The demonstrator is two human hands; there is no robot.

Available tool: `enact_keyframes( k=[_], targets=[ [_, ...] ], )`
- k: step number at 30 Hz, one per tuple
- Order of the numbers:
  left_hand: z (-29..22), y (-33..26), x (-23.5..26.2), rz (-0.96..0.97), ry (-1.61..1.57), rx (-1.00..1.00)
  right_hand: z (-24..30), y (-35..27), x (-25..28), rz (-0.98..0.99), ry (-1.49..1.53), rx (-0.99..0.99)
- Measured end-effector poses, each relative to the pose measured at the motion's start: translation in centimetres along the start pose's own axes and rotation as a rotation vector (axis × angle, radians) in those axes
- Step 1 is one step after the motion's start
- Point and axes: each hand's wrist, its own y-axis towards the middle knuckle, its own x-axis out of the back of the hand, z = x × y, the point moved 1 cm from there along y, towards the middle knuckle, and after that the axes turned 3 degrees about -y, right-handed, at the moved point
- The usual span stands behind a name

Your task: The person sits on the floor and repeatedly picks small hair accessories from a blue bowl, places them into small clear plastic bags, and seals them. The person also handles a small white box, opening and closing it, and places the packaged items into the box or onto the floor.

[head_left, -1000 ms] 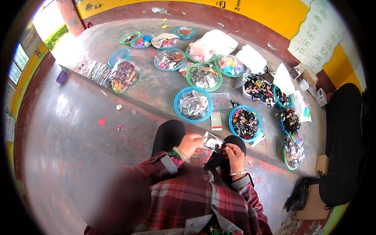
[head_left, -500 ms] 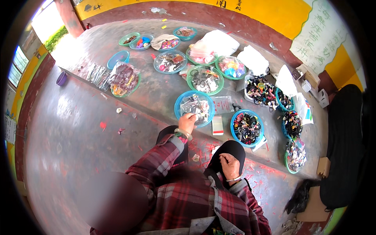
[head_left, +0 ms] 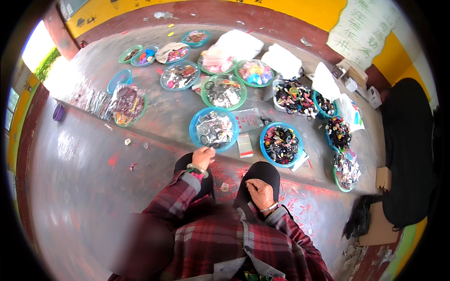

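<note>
My left hand (head_left: 203, 157), a pale bangle on its wrist, is just below the near rim of a blue basin (head_left: 192, 136). Its fingers are pinched together, and whatever they hold is too small to make out. Inside the basin lie clear plastic packets (head_left: 214, 126) with dark, ring-shaped pieces. My right hand (head_left: 259, 192) rests on my right knee (head_left: 262, 171), fingers curled in; what is inside them is hidden. Between the knees and the basins, a flat grey-white stack with a red edge (head_left: 244, 145) lies on the raised floor.
Right of the stack stands a blue basin (head_left: 263, 152) of dark, colourful hair ties. Green and blue basins of small goods (head_left: 224, 92) spread behind. White sacks (head_left: 239, 43) are farther back. Red scraps (head_left: 293, 189) litter the lower floor; a long black case (head_left: 407, 154) is at right.
My left hand has drawn back from inside the blue basin to its near rim. My right hand stays on the knee. The whole view has shifted.
</note>
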Motion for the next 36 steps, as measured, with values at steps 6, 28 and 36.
enact_keyframes(
  k=[6, 28, 36],
  targets=[
    [-1.8, -5.7, 0.5, 0.278, 0.296, 0.032, -1.3, 0.1, 2.2, -0.060, 0.532, -0.409],
    [2.5, -8.5, -0.6, 0.471, 0.581, 0.046, -11.4, 6.4, 4.7, -0.340, -0.185, -0.347],
    [1.6, -9.2, -1.3, 0.418, 0.680, 0.011, -10.2, 15.1, -9.3, 0.163, -0.530, -0.416]
  ],
)
